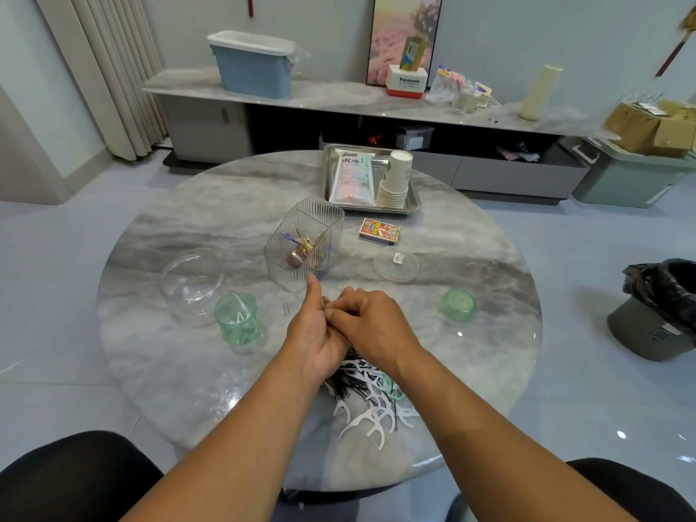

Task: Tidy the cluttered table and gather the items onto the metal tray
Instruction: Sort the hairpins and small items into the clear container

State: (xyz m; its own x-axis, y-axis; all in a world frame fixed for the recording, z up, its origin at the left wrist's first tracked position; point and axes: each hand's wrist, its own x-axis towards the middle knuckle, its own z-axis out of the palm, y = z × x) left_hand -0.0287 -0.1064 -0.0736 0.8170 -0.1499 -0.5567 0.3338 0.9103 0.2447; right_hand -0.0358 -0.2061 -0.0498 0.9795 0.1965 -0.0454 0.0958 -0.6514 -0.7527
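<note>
marble-patterned grey table (211, 220), round and glossy, filled most of the view. metal tray (413, 205) sat at its far side, rectangular and shiny with a raised rim; a flat white plastic pouch (351, 178) with printed text lay along its left part, and a stack of white paper cups (395, 178) lay tilted on its right part, just beside the pouch. clear ribbed container (301, 243) stood tilted near the table's middle, with small keys and trinkets inside it. clear round bowl (192, 284) rested to the left. green translucent jar (238, 322) stood just beside the bowl, holding a few white floss picks. its green lid (457, 304) lay well apart on the right. clear round lid (396, 264) with a small sticker lay near a card box (379, 230). heap of white floss picks (371, 420) mixed with black hairpins (348, 391) lay at the near edge, partly under the wrists. left hand (314, 333) was palm up, thumb raised, fingers cupped; right hand (367, 314) curled over it, fingertips pressed into the left palm, seemingly pinching something too small to tell. a small paper clip (286, 308) lay just left of the hands.
</note>
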